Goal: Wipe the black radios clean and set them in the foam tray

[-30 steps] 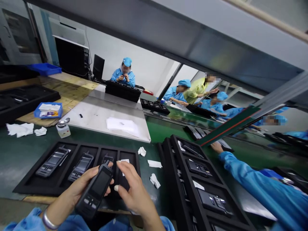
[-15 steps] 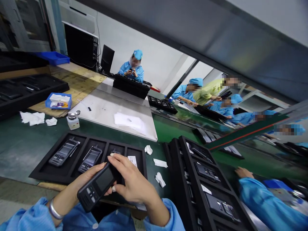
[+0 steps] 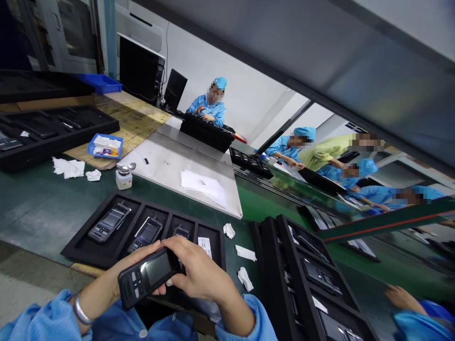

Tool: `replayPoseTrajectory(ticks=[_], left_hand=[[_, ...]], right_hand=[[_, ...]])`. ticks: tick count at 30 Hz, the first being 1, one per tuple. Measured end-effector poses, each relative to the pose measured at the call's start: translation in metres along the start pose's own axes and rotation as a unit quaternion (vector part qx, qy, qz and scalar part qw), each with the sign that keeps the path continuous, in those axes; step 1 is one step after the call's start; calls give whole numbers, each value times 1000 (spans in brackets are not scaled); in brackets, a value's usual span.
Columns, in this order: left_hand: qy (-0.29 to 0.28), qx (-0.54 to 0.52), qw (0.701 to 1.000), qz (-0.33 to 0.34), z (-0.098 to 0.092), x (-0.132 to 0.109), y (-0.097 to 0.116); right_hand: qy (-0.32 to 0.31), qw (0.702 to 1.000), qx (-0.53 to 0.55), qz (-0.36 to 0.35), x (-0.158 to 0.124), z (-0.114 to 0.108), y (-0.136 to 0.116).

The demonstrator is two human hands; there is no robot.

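A black handheld radio (image 3: 152, 272) with a small screen and grey keys is held tilted above the near edge of the bench. My left hand (image 3: 137, 259) grips it from beneath and along its far side, and some fingertips show below it. Closed over its top end is my right hand (image 3: 201, 267), with the thumb at the near side. Just beyond both hands lies a black foam tray (image 3: 88, 259), with similar radios in its slots, one of them partly hidden by my right hand. A white label (image 3: 204, 246) lies in the right-hand slot.
Stacked foam trays (image 3: 280, 284) with more devices stand at my right. Crumpled white wipes (image 3: 245, 278) lie between. A small dispenser bottle (image 3: 124, 179) and a blue box (image 3: 105, 146) stand beyond the tray. A co-worker's hand (image 3: 405, 298) rests at far right; other people sit farther off.
The view has swung slightly left, so the scene sits farther right. The radio has turned a little flatter in my hands, its screen brighter. The co-worker's arm at right has drawn mostly out of view.
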State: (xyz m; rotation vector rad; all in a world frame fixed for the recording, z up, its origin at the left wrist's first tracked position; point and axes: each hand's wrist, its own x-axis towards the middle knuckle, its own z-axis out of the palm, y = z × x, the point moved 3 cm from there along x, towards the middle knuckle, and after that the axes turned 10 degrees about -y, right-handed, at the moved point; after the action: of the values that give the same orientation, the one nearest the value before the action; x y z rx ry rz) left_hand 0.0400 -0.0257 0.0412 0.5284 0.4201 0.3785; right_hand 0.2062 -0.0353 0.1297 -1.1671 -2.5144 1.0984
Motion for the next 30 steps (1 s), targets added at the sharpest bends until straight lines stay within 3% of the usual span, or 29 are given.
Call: replayPoseTrajectory(ticks=[5,11,14,18,22,24,27,30], left_hand=[[4,35,999,14,-1,-9,5],[130,165,971,112,-29,-21,12],[194,294,922,163,-46,-39,10],[243,508,803,193,-55,-58,3],[153,709,644,242,-29,-34,-8],[78,762,589,258,-6,-9,-19],[-4,795,559,235,21,28,-36],[-14,801,571,182,28,52,-45]], right_hand=[[2,1000,-2,2,4,7,-5],[43,998,0,49,-19,27,-2],[94,992,-5,89,-46,32,18],[128,981,-39,143,-85,32,38],[93,968,-49,228,-102,30,31],[71,966,-47,244,-103,30,21],[68,967,-49,242,-105,30,9],[115,970,-36,211,-119,30,14]])
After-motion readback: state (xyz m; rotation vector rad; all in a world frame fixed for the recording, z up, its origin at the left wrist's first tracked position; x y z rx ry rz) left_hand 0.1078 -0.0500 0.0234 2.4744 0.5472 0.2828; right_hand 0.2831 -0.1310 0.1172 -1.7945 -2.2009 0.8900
